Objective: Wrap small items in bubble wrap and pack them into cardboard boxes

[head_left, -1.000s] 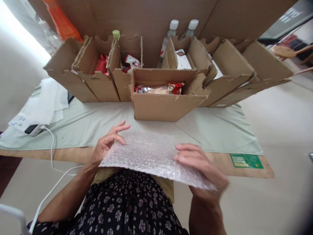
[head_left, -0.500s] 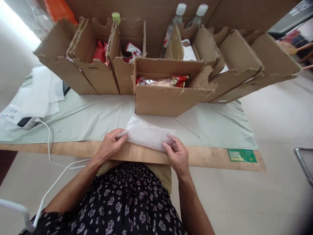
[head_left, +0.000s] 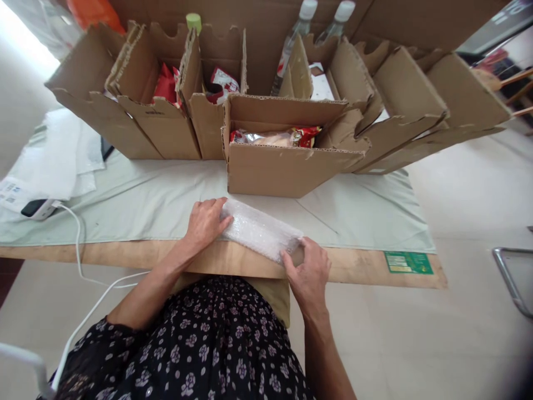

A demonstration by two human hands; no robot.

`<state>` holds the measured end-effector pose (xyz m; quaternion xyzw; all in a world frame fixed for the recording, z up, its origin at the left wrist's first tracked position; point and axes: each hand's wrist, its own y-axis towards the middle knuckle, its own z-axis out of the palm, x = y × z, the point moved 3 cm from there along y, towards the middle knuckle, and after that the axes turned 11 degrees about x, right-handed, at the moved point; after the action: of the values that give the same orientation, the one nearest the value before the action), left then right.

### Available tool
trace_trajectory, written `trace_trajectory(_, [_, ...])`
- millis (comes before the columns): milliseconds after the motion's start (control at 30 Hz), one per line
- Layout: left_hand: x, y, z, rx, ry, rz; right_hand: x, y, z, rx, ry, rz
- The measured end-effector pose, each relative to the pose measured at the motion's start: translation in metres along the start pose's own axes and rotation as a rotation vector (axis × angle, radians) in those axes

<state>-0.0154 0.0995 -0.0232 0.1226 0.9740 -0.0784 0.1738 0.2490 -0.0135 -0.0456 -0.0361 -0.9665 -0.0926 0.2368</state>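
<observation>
A flat bubble-wrap packet lies slantwise at the table's front edge, partly over the cloth and partly over bare wood. My left hand grips its upper left end, thumb in front and fingers behind. At the lower right end, my right hand pinches it between thumb and fingers. Whether anything is inside the wrap I cannot tell. Just behind it stands a cardboard box with red and clear snack packets in it.
Several open cardboard boxes form a row along the back. Two white-capped bottles rise behind them. White bubble-wrap sheets and a white power bank with a cable lie left. A green label is on the table's right edge.
The bubble-wrap packet has turned, its left end now higher. My left hand has moved up and right and taken a fuller grip; my right hand has shifted slightly right and down.
</observation>
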Motion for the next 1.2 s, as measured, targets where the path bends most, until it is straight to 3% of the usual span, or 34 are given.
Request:
trace_trajectory(133, [0.002,-0.001,-0.004,-0.037,0.069,-0.071,-0.008,0.014,-0.008,0.038,0.03,0.062])
trace_trajectory(300, [-0.003,-0.003,-0.004,0.116,0.106,-0.117,0.002,0.038,0.005,0.106,-0.013,0.08])
trace_trajectory(467, [0.003,-0.014,-0.019,0.163,-0.023,-0.077,0.028,0.02,-0.002,0.126,0.383,0.034])
trace_trajectory(567, [0.013,-0.015,-0.031,0.093,-0.053,-0.061,0.042,0.005,-0.004,0.23,0.565,0.108])
trace_trajectory(700, [0.021,-0.003,-0.023,-0.022,0.021,-0.078,0.056,-0.001,0.009,0.38,0.408,0.136])
trace_trajectory(767, [0.021,-0.007,-0.017,-0.145,0.019,-0.072,0.059,-0.001,0.014,0.406,0.338,0.139])
trace_trajectory(833, [0.017,-0.025,-0.015,-0.311,-0.023,0.01,0.06,-0.001,0.014,0.437,0.329,0.128])
trace_trajectory(900, [0.007,-0.052,-0.016,-0.385,-0.095,0.19,0.06,-0.001,0.012,0.463,0.35,0.121])
trace_trajectory(1000, [-0.016,-0.091,-0.009,-0.197,-0.198,0.54,0.058,0.001,0.007,0.459,0.464,0.129])
trace_trajectory(1033, [-0.023,-0.1,-0.004,-0.101,-0.185,0.599,0.058,0.002,0.007,0.449,0.536,0.14])
trace_trajectory(1100, [-0.034,-0.109,0.009,-0.002,-0.153,0.658,0.058,0.004,0.01,0.456,0.723,0.199])
trace_trajectory(1200, [-0.042,-0.106,0.025,-0.065,-0.181,0.614,0.064,0.004,0.019,0.507,1.023,0.342])
